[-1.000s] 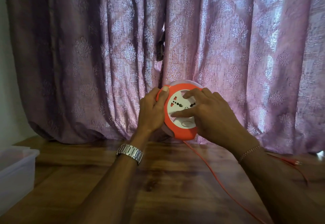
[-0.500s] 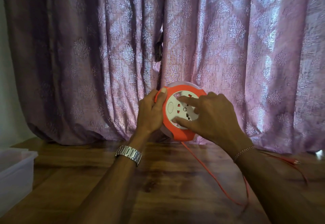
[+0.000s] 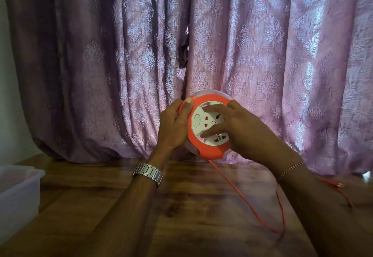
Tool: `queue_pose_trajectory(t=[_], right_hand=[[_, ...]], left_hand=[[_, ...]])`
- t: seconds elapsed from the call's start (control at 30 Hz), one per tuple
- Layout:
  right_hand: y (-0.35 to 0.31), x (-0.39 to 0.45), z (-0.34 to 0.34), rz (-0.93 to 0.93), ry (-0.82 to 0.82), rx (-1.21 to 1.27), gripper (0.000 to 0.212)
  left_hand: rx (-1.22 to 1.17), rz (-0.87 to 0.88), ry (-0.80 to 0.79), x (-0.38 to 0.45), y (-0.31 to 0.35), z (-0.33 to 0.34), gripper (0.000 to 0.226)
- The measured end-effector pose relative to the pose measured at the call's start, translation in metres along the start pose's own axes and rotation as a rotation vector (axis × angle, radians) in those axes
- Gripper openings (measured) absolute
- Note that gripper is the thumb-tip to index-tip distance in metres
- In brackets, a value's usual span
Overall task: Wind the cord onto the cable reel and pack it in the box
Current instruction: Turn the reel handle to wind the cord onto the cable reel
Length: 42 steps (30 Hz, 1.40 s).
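Head view | step: winding | cable reel (image 3: 209, 126) held upright above table (image 3: 191, 206); left hand (image 3: 174, 124) gripped rim, right hand (image 3: 240, 127) fingers spread on socket face | cord (image 3: 244, 202) slack on table | next: likely further turns, box (image 3: 18, 192) afterwards.

A purple curtain (image 3: 262, 54) with a pale flower-like pattern hung across the whole back of the scene, its folds reaching down to the far edge of a wooden counter (image 3: 191, 206). The two halves met near the middle, leaving a narrow dark slit. Left of the curtain stood a strip of pale wall (image 3: 10, 105). The counter's top was glossy brown with darker grain.
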State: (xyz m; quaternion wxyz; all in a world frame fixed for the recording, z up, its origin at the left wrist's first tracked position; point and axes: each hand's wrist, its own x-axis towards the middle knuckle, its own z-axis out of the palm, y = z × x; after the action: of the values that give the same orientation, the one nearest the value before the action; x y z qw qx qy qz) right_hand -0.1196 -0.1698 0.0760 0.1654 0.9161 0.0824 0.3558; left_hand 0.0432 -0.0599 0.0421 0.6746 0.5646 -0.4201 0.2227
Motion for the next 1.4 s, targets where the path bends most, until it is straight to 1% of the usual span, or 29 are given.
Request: queue_pose_trajectory(t=[0.27, 0.5, 0.6, 0.7, 0.77, 0.87, 0.93, 0.97, 1.03, 1.07, 1.1, 1.17, 1.23, 1.3, 1.4], right_hand=[[-0.001, -0.002, 0.003, 0.009, 0.087, -0.153, 0.044], [-0.004, -0.002, 0.008, 0.170, 0.109, -0.122, 0.057], [-0.005, -0.004, 0.011, 0.247, 0.220, -0.109, 0.055], [-0.006, -0.001, 0.013, 0.333, 0.297, -0.088, 0.062], [-0.005, 0.001, 0.014, 0.300, 0.335, -0.077, 0.064], [-0.002, 0.000, 0.012, 0.237, 0.303, -0.100, 0.063], [0.001, 0.000, 0.013, 0.202, 0.302, -0.090, 0.056], [0.001, 0.000, 0.012, 0.171, 0.302, -0.064, 0.047], [0.004, 0.000, 0.010, 0.068, 0.305, 0.004, 0.021], [0.005, -0.001, 0.009, 0.025, 0.289, 0.042, 0.016], [0.007, -0.001, 0.009, 0.003, 0.250, 0.070, 0.026], [0.006, -0.001, 0.007, -0.006, 0.120, 0.072, 0.049], [0.003, 0.000, 0.007, -0.003, 0.018, 0.018, 0.062], [0.000, 0.001, 0.007, 0.000, -0.003, -0.047, 0.061], [0.001, 0.000, 0.008, 0.011, 0.054, -0.135, 0.051]], left_hand=[[0.029, 0.000, -0.002, 0.000, 0.001, 0.001, 0.048], [0.038, -0.001, 0.002, 0.000, 0.001, 0.001, 0.048], [0.054, 0.005, 0.005, -0.001, 0.001, 0.003, 0.047], [0.009, -0.003, 0.012, 0.000, 0.001, 0.002, 0.047], [0.004, -0.004, 0.009, 0.001, 0.002, 0.001, 0.047], [0.016, -0.012, 0.014, 0.000, 0.004, 0.001, 0.044], [0.016, -0.017, 0.009, 0.000, 0.004, 0.001, 0.047], [0.020, -0.013, 0.007, 0.000, 0.004, 0.001, 0.050], [0.022, -0.005, 0.008, 0.000, 0.004, 0.000, 0.051], [0.018, -0.001, 0.008, 0.000, 0.004, 0.000, 0.050], [0.015, 0.002, 0.005, 0.000, 0.004, -0.001, 0.052], [0.018, 0.007, -0.001, 0.000, 0.004, 0.000, 0.061], [0.017, 0.001, 0.005, 0.000, 0.004, 0.000, 0.059], [0.031, -0.002, 0.013, 0.000, 0.003, 0.000, 0.053], [0.037, -0.003, 0.011, 0.000, 0.003, 0.000, 0.058]])
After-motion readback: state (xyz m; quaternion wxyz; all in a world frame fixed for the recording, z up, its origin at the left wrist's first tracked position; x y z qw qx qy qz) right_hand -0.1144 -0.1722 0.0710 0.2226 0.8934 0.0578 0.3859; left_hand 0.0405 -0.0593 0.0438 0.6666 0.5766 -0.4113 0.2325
